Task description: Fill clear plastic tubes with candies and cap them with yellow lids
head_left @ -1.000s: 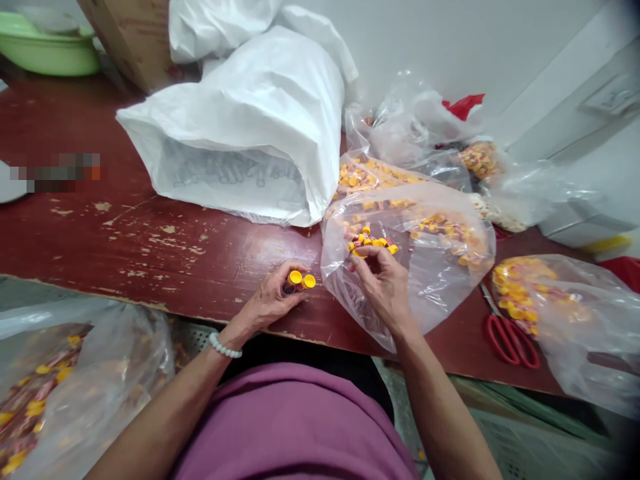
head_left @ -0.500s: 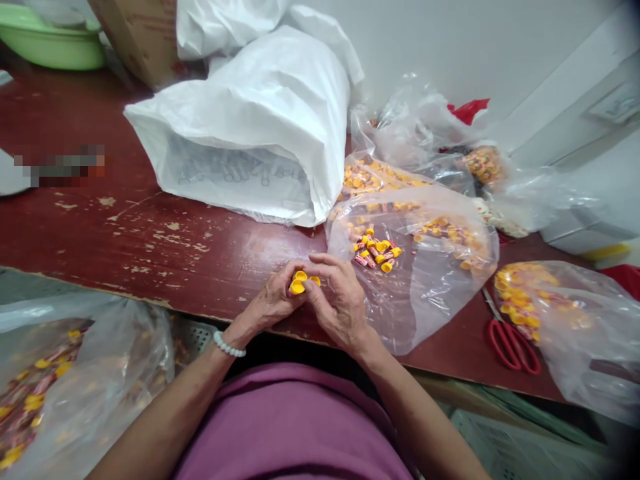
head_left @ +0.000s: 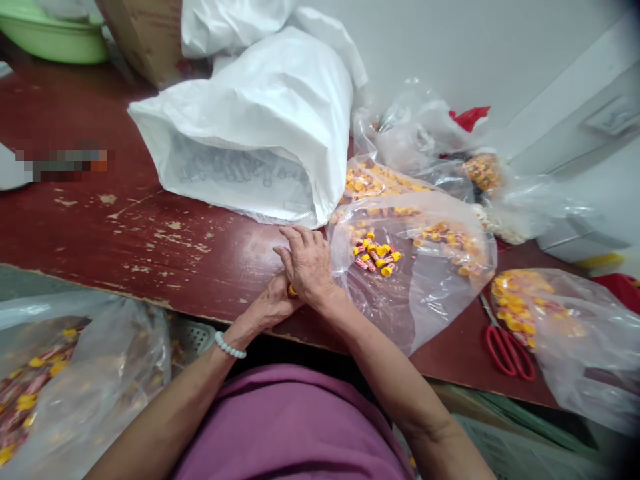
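Many yellow-capped pieces [head_left: 381, 251] lie inside the open clear bag [head_left: 443, 293].

Head-worn view, forward and down

Yellow caps [head_left: 387, 271] and red-and-white patterned tubes [head_left: 361, 264] stand out against a dark red surface [head_left: 75, 233] mottled with pale flecks, alongside a white sack [head_left: 280, 80], red-handled scissors [head_left: 504, 357], a light green basin [head_left: 55, 40] and a purple top [head_left: 285, 427].

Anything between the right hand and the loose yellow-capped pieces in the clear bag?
Yes: the left edge of the clear bag lies between the right hand and the loose yellow-capped pieces. Can't tell how high it stands.
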The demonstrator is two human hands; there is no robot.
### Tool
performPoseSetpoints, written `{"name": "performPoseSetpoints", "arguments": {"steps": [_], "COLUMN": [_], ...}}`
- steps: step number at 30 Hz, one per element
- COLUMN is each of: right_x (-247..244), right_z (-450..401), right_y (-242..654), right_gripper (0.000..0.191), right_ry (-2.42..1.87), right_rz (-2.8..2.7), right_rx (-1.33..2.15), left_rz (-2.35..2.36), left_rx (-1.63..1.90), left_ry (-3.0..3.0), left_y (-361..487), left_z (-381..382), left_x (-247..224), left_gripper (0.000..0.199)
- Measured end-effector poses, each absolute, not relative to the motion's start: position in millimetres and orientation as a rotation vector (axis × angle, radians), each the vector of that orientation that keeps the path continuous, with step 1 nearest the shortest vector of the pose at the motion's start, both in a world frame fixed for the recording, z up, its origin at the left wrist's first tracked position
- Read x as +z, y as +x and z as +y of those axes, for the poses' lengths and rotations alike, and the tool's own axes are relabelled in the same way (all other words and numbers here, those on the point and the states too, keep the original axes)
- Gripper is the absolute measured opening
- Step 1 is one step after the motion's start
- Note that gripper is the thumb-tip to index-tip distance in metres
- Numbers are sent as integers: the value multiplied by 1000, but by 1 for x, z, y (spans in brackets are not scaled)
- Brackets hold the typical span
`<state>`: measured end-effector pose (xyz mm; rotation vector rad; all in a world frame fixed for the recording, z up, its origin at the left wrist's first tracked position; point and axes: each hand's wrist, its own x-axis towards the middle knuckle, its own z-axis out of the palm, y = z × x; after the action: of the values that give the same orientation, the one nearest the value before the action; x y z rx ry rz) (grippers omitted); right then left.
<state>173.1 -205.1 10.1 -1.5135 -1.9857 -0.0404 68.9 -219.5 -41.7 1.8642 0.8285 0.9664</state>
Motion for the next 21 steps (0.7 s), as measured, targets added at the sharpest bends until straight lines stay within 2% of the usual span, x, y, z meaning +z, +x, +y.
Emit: {"name": "performPoseSetpoints", "arguments": {"steps": [5,8,11,14,17,21], "right_x": [22,30,29,21,15,18], "right_z": [-216,-237,-257,-265,-262,-259], "right_y": [191,203,212,215,217,221], "right_gripper": [21,17,23,32,29,21], "right_ry": [-1248,-1207,-1233,-1294,-1323,-1203], "right_rz": [-1857,-1954,-2140,-2242,-2251,-2242], "right_rx": [137,183,233,223,207,278], "left_rz": [845,829,764,747,832,836], "left_rx": [952,980,993,975,930,910], "left_ry": [1850,1863,1877,1843,1830,1866], "left_y": [69,68,66,65,66,67], "left_z": [-220,-221,-220,-221,-222,-220], "left_x": [-43,-44,-40,-36,-34,-27], "left_gripper": [40,38,39,53,63,58]}}
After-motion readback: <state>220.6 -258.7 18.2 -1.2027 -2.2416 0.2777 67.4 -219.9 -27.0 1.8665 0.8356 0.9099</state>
